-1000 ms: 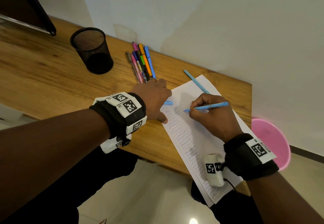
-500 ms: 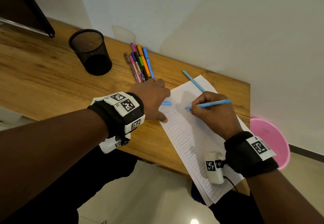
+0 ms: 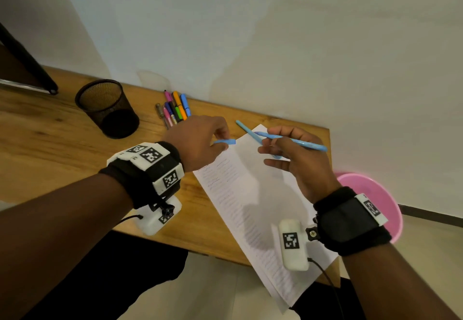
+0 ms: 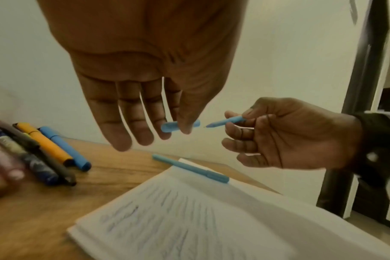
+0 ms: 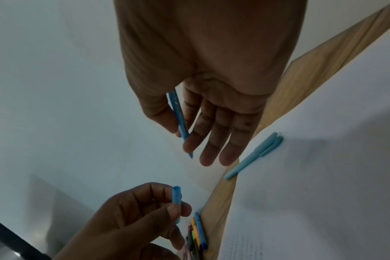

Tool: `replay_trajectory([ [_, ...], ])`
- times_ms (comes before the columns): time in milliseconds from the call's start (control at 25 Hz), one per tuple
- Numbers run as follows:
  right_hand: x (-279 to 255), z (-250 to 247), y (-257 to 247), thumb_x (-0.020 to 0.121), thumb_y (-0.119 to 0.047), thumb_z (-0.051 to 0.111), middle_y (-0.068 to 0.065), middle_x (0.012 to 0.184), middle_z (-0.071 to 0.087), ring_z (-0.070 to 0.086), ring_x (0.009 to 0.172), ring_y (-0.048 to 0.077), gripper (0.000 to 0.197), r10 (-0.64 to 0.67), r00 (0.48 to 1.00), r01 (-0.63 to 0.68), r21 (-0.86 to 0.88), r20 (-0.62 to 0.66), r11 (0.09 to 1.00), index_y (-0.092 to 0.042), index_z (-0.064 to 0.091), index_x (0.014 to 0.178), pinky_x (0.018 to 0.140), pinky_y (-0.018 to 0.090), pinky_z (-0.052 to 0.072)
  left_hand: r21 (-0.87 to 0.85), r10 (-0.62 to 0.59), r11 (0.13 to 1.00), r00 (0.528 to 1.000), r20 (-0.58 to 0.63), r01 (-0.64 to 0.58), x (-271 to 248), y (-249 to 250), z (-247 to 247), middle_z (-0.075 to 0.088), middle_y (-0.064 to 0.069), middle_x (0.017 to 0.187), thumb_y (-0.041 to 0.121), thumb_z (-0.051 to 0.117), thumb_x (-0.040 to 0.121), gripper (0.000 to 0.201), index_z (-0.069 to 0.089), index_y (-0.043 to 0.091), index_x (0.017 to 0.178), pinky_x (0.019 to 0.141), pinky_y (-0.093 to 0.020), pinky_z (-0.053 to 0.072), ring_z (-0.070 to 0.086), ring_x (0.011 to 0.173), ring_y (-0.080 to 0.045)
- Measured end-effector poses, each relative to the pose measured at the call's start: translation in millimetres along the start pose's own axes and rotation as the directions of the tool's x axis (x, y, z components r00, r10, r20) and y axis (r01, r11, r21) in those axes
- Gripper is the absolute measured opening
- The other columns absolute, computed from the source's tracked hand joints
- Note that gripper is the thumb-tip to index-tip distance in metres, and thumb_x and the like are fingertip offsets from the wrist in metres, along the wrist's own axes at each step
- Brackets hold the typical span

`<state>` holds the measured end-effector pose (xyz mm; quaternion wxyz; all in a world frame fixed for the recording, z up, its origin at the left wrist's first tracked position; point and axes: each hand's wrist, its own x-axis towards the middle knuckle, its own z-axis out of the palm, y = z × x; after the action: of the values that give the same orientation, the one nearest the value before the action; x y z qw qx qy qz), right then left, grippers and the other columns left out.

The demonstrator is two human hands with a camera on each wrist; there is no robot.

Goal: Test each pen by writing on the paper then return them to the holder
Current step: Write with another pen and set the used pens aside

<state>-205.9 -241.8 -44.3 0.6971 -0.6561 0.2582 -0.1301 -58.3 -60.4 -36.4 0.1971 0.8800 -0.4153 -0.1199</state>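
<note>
My right hand [image 3: 288,149] pinches a light blue pen [image 3: 298,143] between thumb and forefinger, raised above the paper [image 3: 250,194], tip pointing left. My left hand [image 3: 200,141] pinches the pen's blue cap [image 3: 225,141] between thumb and forefinger, its open end facing the pen tip a short gap away [image 4: 204,126]. The cap [image 4: 178,126] and the pen [image 4: 225,121] show in the left wrist view too. A second capped blue pen [image 3: 246,130] lies across the paper's far corner. Several coloured pens [image 3: 175,109] lie bunched near the wall. The black mesh holder [image 3: 107,109] stands to the left.
The wooden desk [image 3: 50,144] runs left; its right edge is just past the paper. A pink plastic tub [image 3: 375,194] sits on the floor below the right corner. A dark frame leg [image 3: 25,64] leans at far left. The wall is close behind.
My right hand lifted the pen off the paper and turned its tip toward the left. My left hand rose from the paper's edge with the cap, bringing it near the tip.
</note>
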Motion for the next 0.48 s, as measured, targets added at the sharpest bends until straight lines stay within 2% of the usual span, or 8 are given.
replay_trajectory([
  [120, -2.7, -4.5, -6.4, 0.100, -0.013, 0.054, 0.010, 0.090, 0.076, 0.075, 0.090, 0.029, 0.021, -0.012, 1.000, 0.012, 0.055, -0.007, 0.998, -0.009, 0.073, 0.104, 0.086, 0.049, 0.058, -0.172, 0.001, 0.985, 0.998, -0.066, -0.012, 7.2, 8.3, -9.4, 0.066, 0.012, 0.094, 0.027, 0.070, 0.087, 0.012, 0.067, 0.021, 0.097, 0.064, -0.013, 0.042, 0.056, 0.068, 0.007],
  [280, -3.4, -10.4, -10.9, 0.098, -0.010, 0.059, 0.014, 0.092, 0.077, 0.074, 0.083, 0.025, 0.016, -0.084, 0.990, 0.090, 0.048, -0.117, 0.995, -0.008, 0.075, 0.097, 0.077, 0.045, 0.060, -0.196, 0.026, 0.980, 0.999, -0.043, -0.034, 11.8, 14.5, -13.1, 0.068, 0.010, 0.089, 0.028, 0.073, 0.085, 0.013, 0.068, 0.020, 0.094, 0.071, -0.027, 0.055, 0.062, 0.070, 0.003],
  [400, -4.0, -13.0, -13.1, 0.095, -0.007, 0.064, 0.014, 0.092, 0.077, 0.074, 0.080, 0.027, 0.003, -0.111, 0.984, 0.119, 0.051, -0.137, 0.992, -0.007, 0.067, 0.095, 0.074, 0.042, 0.061, -0.189, 0.031, 0.981, 0.999, -0.037, -0.037, 13.9, 22.3, -11.3, 0.067, 0.011, 0.089, 0.026, 0.075, 0.084, 0.012, 0.068, 0.022, 0.093, 0.075, -0.030, 0.057, 0.063, 0.073, 0.001],
  [480, -5.1, -11.9, -13.2, 0.094, -0.007, 0.065, 0.018, 0.093, 0.076, 0.074, 0.078, 0.026, 0.003, -0.113, 0.985, 0.118, 0.036, -0.131, 0.992, -0.009, 0.064, 0.091, 0.072, 0.042, 0.060, -0.192, 0.040, 0.980, 0.999, -0.036, -0.046, 15.1, 26.4, -9.0, 0.068, 0.012, 0.090, 0.028, 0.076, 0.084, 0.013, 0.068, 0.023, 0.093, 0.076, -0.033, 0.058, 0.065, 0.074, -0.001],
])
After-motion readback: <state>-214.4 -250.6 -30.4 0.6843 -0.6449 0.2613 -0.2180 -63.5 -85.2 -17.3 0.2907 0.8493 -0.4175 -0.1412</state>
